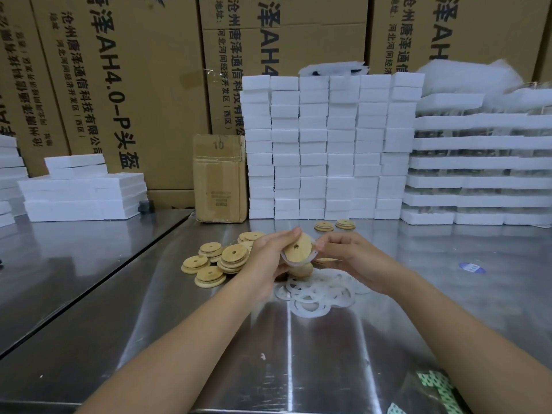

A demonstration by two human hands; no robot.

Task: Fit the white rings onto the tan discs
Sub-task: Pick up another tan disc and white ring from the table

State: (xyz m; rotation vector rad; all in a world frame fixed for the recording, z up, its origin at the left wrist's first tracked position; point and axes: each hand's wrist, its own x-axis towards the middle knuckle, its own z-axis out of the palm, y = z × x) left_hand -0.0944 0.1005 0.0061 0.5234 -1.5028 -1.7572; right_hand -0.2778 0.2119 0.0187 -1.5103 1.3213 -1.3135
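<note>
2 hands meet above the middle of the metal table [328,354]; I describe from left to right.

At the far left, white foam slabs [80,189] lie stacked before the large cartons [119,85]. Next comes a loose heap of tan discs [221,259] on the table, just beside the left hand. I count 6 discs or short stacks there, but the hand hides some, so the true number I cannot tell.

The left hand [265,255] has its fingers curled round 1 held disc [297,249]. This disc is lifted above the table and tilted, with its small centre hole facing me. 1 white ring [313,254] sits partly round the rim of this disc. The right hand [355,258] pinches that ring at the right edge of the disc.

Under both hands a heap of white rings [313,297] lies flat on the table. They overlap too much for me to count them.

Behind the hands, 2 far discs [324,226] lie side by side, apart from the heap. Further back stand 1 small cardboard box [219,177] and white foam blocks [328,144] in 6 columns. At the right, 1 blue sticker [472,268] lies on the table.
</note>
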